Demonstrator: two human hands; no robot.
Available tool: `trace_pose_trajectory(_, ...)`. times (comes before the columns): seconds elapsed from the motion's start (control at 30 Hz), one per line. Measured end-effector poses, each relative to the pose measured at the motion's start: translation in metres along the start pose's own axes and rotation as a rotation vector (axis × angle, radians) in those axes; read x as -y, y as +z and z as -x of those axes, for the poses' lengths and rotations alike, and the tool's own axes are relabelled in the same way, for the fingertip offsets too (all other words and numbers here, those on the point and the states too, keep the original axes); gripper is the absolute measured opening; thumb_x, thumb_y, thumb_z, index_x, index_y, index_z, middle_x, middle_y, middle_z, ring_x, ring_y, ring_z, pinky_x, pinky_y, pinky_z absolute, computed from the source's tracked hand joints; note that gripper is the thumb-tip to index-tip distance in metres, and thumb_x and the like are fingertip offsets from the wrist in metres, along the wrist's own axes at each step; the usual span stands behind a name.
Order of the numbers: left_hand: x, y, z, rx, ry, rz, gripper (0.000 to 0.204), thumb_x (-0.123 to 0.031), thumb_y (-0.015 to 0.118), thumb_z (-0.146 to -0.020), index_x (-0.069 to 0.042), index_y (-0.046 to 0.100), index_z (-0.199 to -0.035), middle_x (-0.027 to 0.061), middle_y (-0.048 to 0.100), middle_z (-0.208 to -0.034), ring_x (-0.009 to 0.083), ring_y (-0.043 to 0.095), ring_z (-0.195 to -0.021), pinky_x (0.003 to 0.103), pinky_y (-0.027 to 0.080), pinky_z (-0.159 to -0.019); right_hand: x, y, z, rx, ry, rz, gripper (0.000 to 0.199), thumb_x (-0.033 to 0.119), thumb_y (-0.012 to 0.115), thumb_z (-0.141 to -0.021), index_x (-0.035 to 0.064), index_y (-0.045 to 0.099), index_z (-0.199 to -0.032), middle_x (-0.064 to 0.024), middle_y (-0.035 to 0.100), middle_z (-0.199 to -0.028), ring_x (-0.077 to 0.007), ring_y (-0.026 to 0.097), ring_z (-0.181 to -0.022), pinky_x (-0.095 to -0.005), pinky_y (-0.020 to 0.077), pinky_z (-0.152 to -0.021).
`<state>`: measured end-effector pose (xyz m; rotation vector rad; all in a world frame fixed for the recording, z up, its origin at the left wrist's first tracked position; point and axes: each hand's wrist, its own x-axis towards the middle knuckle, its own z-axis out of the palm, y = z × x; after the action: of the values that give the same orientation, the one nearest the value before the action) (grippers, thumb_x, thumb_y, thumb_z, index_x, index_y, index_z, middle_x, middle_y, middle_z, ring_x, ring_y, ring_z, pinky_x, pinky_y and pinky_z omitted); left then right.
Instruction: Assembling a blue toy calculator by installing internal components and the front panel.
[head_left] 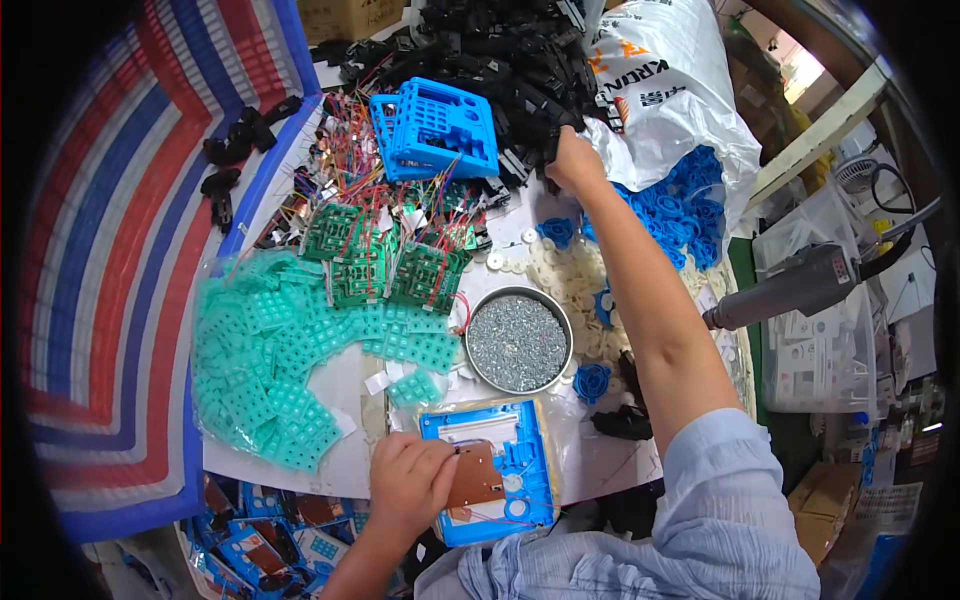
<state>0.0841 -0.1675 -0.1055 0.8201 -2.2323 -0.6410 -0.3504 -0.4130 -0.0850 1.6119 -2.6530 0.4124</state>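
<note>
Far L: striped sheet point(130, 250), red/white/blue, standing alongside the work surface, a few black parts point(240, 135) against it. Below, lower L: pile of blue units point(262, 555), some w/ brown boards showing. Next: teal keypads point(260, 335), heaped loose, some spread toward ctr. Green circuit bds point(350, 265) stacked beside/over them, w/ tangled wires point(345, 150) behind.

L hand point(410, 482): at near edge of surface, fingers curled, fingertips at L side of brown board point(476, 474); small dark item at tips, can't tell if gripped. Board sits in blue housing point(540, 480), lying open side up, nr. ctr, just in front of person. Blue frames point(440, 130) stacked beyond, next to black heap point(450, 40). Ctr: round tin point(571, 345) of small silver pcs point(517, 343). R of it: cream discs point(570, 270), scattered.

R hand point(578, 160): arm extended, at R edge of black heap, fingers bent, tips partly hid.; can't tell whether it has hold of a part. Adjacent R: white sack point(670, 60), blue rose-shaped pcs point(680, 215) at its mouth. Far R: grey power driver point(790, 285), clear tub point(820, 375) beyond.
</note>
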Motion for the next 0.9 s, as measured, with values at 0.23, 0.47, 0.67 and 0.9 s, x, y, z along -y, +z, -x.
trace_pose_trajectory(0.23,-0.002,-0.001,0.001,-0.053,-0.037,-0.021,0.015,-0.005,0.076,-0.079,-0.006,0.07,-0.093,0.0088,0.071,-0.089,0.0309,0.063,-0.084,0.042,0.05,-0.077,0.004,0.019,-0.001,-0.053,0.002,-0.069,0.069,0.025,0.081,-0.073,-0.0009,0.048,-0.128,-0.0284,0.068,-0.115,-0.0453,0.066,-0.11,-0.0496,0.0545,-0.093)
trace_pose_trajectory(0.47,-0.006,0.002,0.0,-0.089,-0.109,0.033,0.013,-0.004,0.074,-0.08,-0.005,0.07,-0.093,0.0101,0.07,-0.088,0.0318,0.064,-0.083,0.043,0.051,-0.076,-0.006,0.014,-0.01,0.201,0.172,-0.308,0.081,0.009,0.074,-0.079,0.0039,0.033,-0.148,-0.024,0.07,-0.106,-0.0412,0.071,-0.098,-0.0453,0.0602,-0.079)
trace_pose_trajectory(0.67,-0.006,0.002,0.004,-0.114,-0.131,0.026,0.011,-0.004,0.074,-0.081,-0.005,0.071,-0.092,0.0084,0.071,-0.086,0.0297,0.063,-0.082,0.041,0.048,-0.075,0.025,-0.039,0.13,0.206,0.174,-1.465,0.073,-0.006,0.073,-0.076,0.0134,0.045,-0.141,-0.0112,0.066,-0.103,-0.0255,0.069,-0.078,-0.0401,0.0626,-0.068)
trace_pose_trajectory(0.9,0.001,-0.003,0.0,-0.081,-0.137,0.152,0.009,0.002,0.073,-0.081,-0.003,0.07,-0.089,0.0087,0.07,-0.086,0.0242,0.063,-0.08,0.035,0.049,-0.074,0.026,-0.071,0.372,0.403,0.141,-1.63,0.076,-0.003,0.086,-0.072,0.0042,0.04,-0.132,-0.0087,0.056,-0.116,-0.0182,0.063,-0.107,-0.0341,0.0601,-0.084)
